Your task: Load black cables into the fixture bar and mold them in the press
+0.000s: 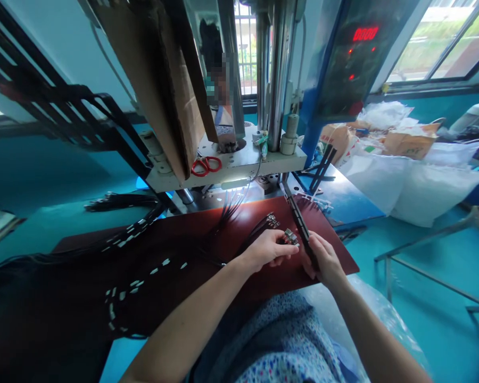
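Several small metal connectors (291, 238) on black cable ends stick out from the closed fingers of my left hand (265, 249). My right hand (322, 258) is wrapped round a long, narrow black slotted strip (297, 215), which slants up and away toward the machine. The two hands are close together over a reddish-brown board (335, 252). Just beyond my left hand, more cable ends with metal connectors (272, 219) lie on the board. The palm side of both hands is hidden.
A press with steel columns (277, 80) stands ahead, with red-handled scissors (206, 166) on its ledge. Many black cables with white tags (135, 284) spread over the left side. A blue side table (355, 202) holds black slotted pieces (323, 170). White sacks (411, 186) and a metal frame (423, 242) are at right.
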Available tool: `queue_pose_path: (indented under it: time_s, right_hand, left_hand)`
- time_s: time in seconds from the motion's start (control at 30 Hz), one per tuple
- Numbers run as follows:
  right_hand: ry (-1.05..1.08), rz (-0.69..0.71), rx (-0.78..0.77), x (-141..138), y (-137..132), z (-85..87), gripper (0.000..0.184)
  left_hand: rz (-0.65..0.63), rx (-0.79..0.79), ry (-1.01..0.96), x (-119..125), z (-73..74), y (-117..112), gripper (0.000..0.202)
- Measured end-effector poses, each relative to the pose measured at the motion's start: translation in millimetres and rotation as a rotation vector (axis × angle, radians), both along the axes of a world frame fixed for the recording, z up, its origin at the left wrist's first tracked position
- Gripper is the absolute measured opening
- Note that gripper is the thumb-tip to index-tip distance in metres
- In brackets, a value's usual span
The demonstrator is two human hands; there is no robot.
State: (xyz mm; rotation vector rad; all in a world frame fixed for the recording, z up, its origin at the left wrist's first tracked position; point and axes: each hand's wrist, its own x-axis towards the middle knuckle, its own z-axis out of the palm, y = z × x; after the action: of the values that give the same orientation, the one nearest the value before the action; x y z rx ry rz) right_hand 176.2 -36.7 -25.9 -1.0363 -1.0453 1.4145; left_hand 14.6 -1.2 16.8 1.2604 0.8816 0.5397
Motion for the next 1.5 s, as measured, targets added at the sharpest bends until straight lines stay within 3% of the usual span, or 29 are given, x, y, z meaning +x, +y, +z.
queue_pose_path:
  time_s: [0.2, 0.6, 0.93, 1.13, 1.23, 1.37, 1.5]
  right_hand:
    - [0.077, -0.022, -0.024, -10, -2, -0.5, 0.037]
    - [-0.015, 0.016, -0.045, -9, -1, -4.4, 0.036]
    - [-0.074, 0.028, -0.026, -9, -2, -2.2, 0.04]
    - [-0.226, -0.005, 0.022, -13, -3, -1.1, 0.04]
    - [-0.145, -0.003, 0.015, -12, -3, -2.8, 0.037]
    - [-0.018, -0.004, 0.018, -8, -4, -7.9, 0.038]
    - [0.03, 0.001, 0.013, -5, -4, -11.6, 0.044]
  left_hand:
    - [0.005, 0.027, 0.105, 4, -4.3, 0, 0.022]
    - [0.154, 0.33, 0.378, 11, -14.4, -10, 0.016]
    - [0.168, 0.136, 0.237, 13, -16.5, -7, 0.015]
    - [0.206, 0.329, 0.286, 13, -16.2, -9, 0.017]
    - [0.148, 0.309, 0.155, 7, -11.6, -5, 0.015]
    - [-0.02, 0.08, -0.018, -1, -6.7, 5, 0.025]
    - [0.054, 0.123, 0.093, 2, -6.7, 8, 0.022]
